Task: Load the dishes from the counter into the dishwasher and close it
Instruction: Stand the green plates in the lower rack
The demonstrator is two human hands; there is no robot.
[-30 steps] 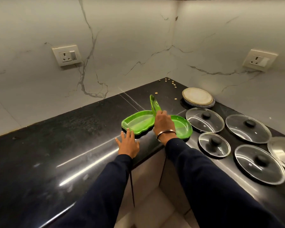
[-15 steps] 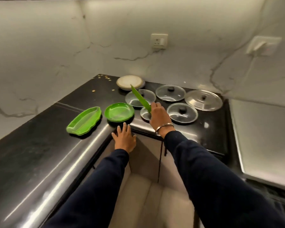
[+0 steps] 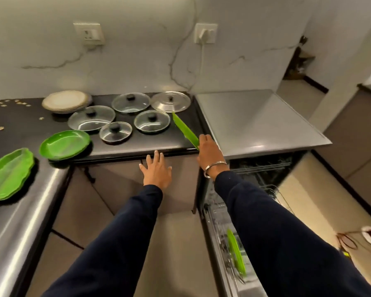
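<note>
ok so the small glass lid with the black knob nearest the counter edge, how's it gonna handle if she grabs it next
The small glass lid is probably fragile and heavy for its size, being clear glass with a metal rim. It lies flat with its knob upward, so pinching the knob looks the surest hold. On the glossy black counter it would likely slide if pushed.

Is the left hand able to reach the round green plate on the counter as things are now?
Probably yes. The left hand is open and holds nothing, at the counter's front edge. The round green plate lies uncovered to its left near that edge, with nothing between them.
</note>
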